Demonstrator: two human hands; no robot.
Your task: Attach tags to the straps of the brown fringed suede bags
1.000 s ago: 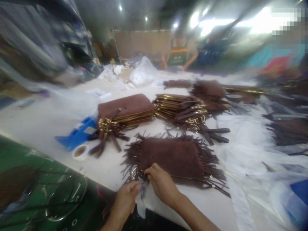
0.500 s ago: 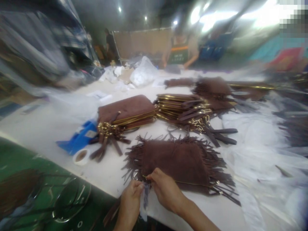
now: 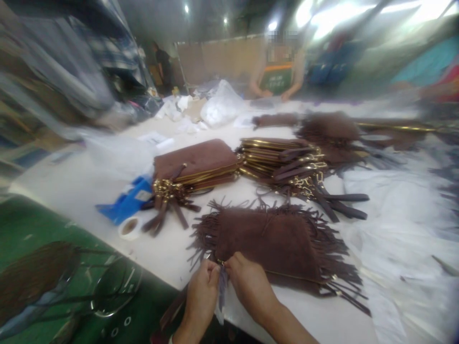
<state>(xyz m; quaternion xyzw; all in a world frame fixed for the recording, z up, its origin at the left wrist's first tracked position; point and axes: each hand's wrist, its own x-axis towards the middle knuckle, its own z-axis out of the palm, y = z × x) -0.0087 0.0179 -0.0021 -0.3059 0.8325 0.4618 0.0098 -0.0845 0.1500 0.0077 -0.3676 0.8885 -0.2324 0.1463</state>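
Note:
A dark brown fringed bag [image 3: 267, 241] lies flat at the near edge of the table. At its lower left corner my right hand [image 3: 247, 282] is closed in a pinch on a small gold-coloured metal fitting [image 3: 221, 262]. Just left of it, my left hand [image 3: 202, 291] is closed too, with a bit of shiny metal showing above the fingertips. A brown strap [image 3: 174, 306] hangs below the left hand, past the table edge. Between the hands dangles a thin greyish strip [image 3: 222, 289]. The fingers hide exactly what the left hand grips.
Behind the bag lie stacked brown pouches [image 3: 197, 162] and another stack with gold zips [image 3: 272, 157]. A tape roll [image 3: 129, 228] and a blue packet [image 3: 129, 200] sit left. White plastic sheeting [image 3: 401, 239] covers the right. A stool [image 3: 39, 277] stands left; a person works across the table.
Both hands have drawn closer together at the bag's corner, the left one rising slightly. The whole scene has shifted a little to the right as the camera turned.

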